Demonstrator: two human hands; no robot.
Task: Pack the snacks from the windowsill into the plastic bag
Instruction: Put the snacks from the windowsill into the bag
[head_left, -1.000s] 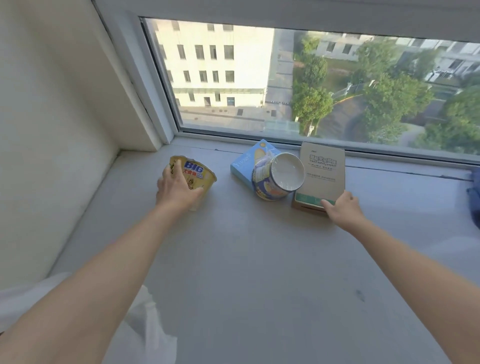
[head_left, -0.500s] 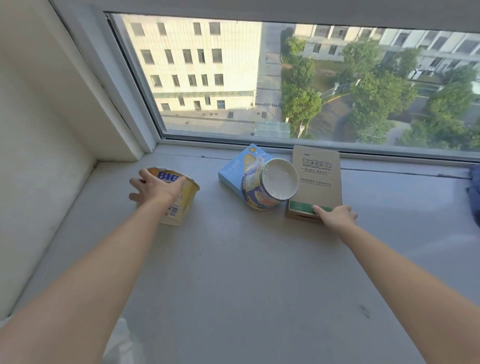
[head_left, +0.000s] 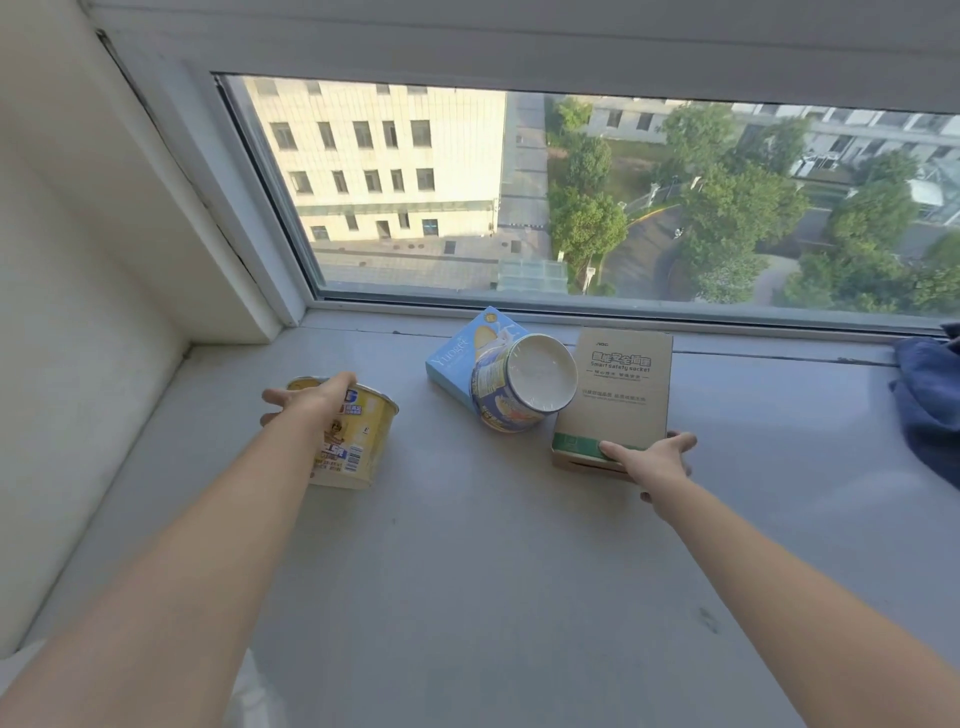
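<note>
**Q.** How far along are you with the packing?

**A.** Judged from this view, you are at the very start. Nothing is in the bag yet: all four items are on the windowsill (head_left: 467, 571). Your left hand (head_left: 306, 402) is spread over the rim of the yellow cup (head_left: 358, 441), grasping it from above, with the cup upright and, as far as can be seen, resting on the sill. Your right hand (head_left: 649, 460) grips the near edge of the brown box (head_left: 615, 395), thumb on top, fingers at its right corner.

**Q.** What is left?

**A.** Everything. Between your hands lies the blue cup (head_left: 519, 389), tipped on its side with its white bottom facing you, leaning against the light-blue box (head_left: 470, 353), which sits closest to the window (head_left: 571, 197). Both are untouched. (The brown box reads "Smart safety socket", so it may not be a snack at all; that is a judgement for you to make before packing it.)

**Q.** And where is the plastic bag?

**A.** It cannot be identified with certainty. A pale, white patch shows at the bottom-left edge, beneath your left arm; it may be the bag, but too little is visible to say. A dark blue cloth (head_left: 930, 405) lies at the far right of the sill, apart from the snacks.
</note>
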